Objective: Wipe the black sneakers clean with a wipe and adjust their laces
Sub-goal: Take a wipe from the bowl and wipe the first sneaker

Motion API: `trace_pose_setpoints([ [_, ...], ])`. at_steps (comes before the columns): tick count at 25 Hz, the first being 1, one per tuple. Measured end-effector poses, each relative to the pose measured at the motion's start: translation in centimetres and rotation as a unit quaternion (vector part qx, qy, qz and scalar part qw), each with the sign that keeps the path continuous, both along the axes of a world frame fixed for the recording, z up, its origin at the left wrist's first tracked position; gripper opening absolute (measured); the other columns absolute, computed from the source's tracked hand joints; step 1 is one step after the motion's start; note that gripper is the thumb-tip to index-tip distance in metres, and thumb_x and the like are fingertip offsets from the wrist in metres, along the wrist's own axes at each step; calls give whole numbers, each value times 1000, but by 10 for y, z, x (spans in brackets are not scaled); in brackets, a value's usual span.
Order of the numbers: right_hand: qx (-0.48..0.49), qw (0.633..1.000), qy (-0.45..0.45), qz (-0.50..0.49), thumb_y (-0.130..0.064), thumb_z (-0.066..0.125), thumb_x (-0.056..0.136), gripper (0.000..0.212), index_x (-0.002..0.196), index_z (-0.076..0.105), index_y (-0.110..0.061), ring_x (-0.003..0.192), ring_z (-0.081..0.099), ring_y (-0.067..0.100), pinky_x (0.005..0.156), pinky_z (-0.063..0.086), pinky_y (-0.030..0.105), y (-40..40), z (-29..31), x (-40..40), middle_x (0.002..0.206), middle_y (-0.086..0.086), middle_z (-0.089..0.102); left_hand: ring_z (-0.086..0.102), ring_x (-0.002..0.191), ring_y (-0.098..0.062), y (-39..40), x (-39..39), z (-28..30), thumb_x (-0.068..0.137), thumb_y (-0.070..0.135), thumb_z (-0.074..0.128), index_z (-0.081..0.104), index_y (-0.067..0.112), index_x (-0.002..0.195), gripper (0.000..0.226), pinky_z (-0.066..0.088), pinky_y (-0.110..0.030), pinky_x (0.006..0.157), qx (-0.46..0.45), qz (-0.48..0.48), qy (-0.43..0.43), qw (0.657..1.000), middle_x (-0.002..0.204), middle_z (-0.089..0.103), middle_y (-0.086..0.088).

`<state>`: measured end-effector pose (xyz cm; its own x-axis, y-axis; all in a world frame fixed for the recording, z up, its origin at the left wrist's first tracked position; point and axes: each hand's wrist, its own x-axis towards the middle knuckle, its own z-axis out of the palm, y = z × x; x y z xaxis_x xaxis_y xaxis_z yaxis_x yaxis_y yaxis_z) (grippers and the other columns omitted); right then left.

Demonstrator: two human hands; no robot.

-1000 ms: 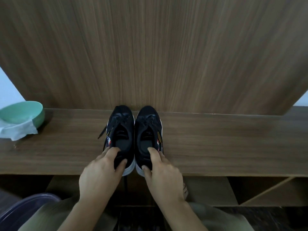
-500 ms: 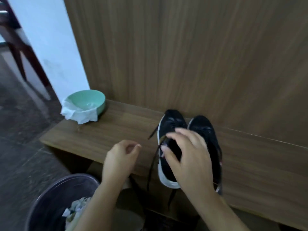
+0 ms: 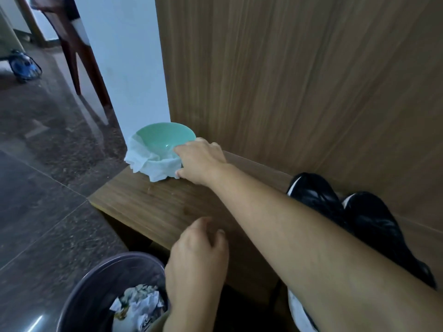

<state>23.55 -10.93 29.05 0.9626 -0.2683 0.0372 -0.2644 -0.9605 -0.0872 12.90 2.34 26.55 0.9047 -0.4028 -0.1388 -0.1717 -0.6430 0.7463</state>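
Observation:
Two black sneakers (image 3: 314, 197) with white soles stand side by side on the wooden bench (image 3: 148, 202), toes against the back panel, partly hidden by my right forearm. A white wipe (image 3: 153, 164) hangs over the near rim of a mint-green bowl (image 3: 163, 136) at the bench's left end. My right hand (image 3: 201, 161) is stretched out to it, with fingers and thumb pinched on the wipe's right edge. My left hand (image 3: 196, 259) hovers at the bench's front edge, loosely curled and holding nothing.
A dark bin (image 3: 96, 283) with crumpled paper stands on the floor below the bench's left front. A tall wood panel (image 3: 287, 80) backs the bench. A white pillar (image 3: 124, 68) and a chair leg (image 3: 81, 56) lie to the left.
Both hands left the sneakers. My right hand swept left across the bench to the wipe on the bowl, and my view turned left with it. My left hand dropped to the bench's front edge.

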Motion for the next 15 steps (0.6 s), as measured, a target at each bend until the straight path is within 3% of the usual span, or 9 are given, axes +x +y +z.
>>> trace_pose_setpoints([
  [2, 12, 1000, -4, 5, -33, 61, 87, 32, 119, 59, -27, 124, 43, 21, 97, 32, 42, -6, -8, 7, 123, -3, 59, 53, 113, -14, 8, 17, -6, 88, 36, 51, 52, 36, 123, 34, 38, -26, 79, -2, 45, -17, 999, 122, 58, 9],
  [5, 61, 996, -64, -10, -26, 60, 88, 18, 103, 69, -31, 120, 47, 17, 109, 23, 45, -11, -10, 11, 110, -6, 65, 55, 110, -11, 21, 34, -9, 88, 36, 53, 53, 37, 122, 34, 37, -27, 76, -13, 85, -44, 995, 121, 59, 12],
  [10, 250, 955, -159, -33, -27, 61, 90, 15, 101, 69, -22, 106, 58, 16, 90, 41, 31, -16, -2, 13, 107, -5, 68, 57, 99, -8, 19, 35, -8, 85, 36, 56, 57, 37, 117, 32, 42, -30, 77, -13, 83, -13, 996, 111, 62, 15],
  [15, 344, 903, -237, -95, -21, 49, 96, 14, 102, 60, -15, 88, 59, 16, 82, 53, 43, -20, 6, 25, 91, -8, 57, 56, 94, -6, 18, 31, -5, 85, 37, 57, 59, 39, 113, 29, 42, -29, 76, -38, 84, 1, 996, 98, 61, 18],
])
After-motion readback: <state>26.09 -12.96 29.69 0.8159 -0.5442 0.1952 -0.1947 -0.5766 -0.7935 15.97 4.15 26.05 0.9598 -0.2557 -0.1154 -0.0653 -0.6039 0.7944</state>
